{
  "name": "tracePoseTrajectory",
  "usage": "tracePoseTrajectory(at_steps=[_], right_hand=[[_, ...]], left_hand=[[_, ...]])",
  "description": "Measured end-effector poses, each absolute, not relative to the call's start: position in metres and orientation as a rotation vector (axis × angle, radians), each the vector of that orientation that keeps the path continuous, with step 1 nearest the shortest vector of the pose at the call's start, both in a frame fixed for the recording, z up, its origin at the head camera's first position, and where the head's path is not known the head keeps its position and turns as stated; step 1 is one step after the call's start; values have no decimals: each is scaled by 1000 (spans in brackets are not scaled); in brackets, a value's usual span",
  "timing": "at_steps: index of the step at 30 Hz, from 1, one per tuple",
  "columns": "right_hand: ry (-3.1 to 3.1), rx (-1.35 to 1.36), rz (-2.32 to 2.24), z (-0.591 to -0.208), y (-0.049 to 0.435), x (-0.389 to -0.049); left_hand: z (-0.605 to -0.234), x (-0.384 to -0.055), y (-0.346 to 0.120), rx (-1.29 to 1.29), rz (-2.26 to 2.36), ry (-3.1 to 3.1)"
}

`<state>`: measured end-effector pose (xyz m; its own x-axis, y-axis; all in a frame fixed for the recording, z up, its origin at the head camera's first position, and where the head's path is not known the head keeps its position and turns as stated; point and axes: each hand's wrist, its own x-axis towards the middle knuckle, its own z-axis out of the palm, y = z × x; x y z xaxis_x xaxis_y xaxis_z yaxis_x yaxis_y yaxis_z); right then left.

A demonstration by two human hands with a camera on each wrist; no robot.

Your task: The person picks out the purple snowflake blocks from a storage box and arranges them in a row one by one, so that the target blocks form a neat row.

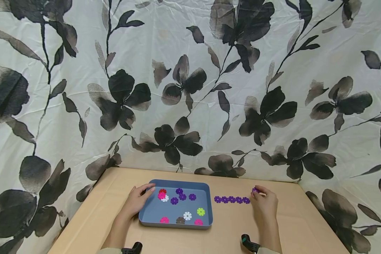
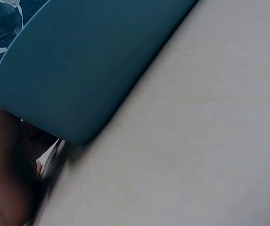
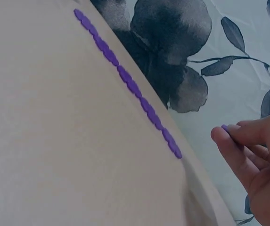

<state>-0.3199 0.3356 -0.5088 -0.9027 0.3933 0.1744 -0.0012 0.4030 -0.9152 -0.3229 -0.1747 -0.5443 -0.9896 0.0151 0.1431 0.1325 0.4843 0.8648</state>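
My right hand (image 1: 265, 203) pinches a purple flower-shaped disc (image 1: 255, 190) between thumb and fingertips; in the right wrist view only a sliver of that disc (image 3: 225, 127) shows. Just left of the hand, several purple flower-shaped discs lie edge to edge in a straight row (image 1: 231, 199) on the table, and the right wrist view shows the same row (image 3: 131, 84) from a low angle. My left hand (image 1: 137, 199) holds the left side of the blue tray (image 1: 177, 225), thumb and index finger over its rim. Its other fingers are partly hidden behind the tray wall (image 2: 78, 70).
Inside the tray lie several loose purple discs (image 1: 182, 197), white (image 1: 187, 216) and pink ones (image 1: 164, 219), a red (image 1: 162, 191), a yellow-green (image 1: 201, 211) and a brown one (image 1: 180, 220). Behind the light brown table (image 1: 228, 233) hangs a floral cloth (image 1: 184, 116).
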Motion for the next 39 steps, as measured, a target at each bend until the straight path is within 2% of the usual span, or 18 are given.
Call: tracePoseTrajectory(at_steps=[7,39], right_hand=[[-2432,-417,1415,-514,340,-314],[-2658,-282,1083,-531,347,-321]], left_hand=[[-544,-322,-175,-131,-1534,-2600],[-546,-323,-176,-130,-1539,-2589]])
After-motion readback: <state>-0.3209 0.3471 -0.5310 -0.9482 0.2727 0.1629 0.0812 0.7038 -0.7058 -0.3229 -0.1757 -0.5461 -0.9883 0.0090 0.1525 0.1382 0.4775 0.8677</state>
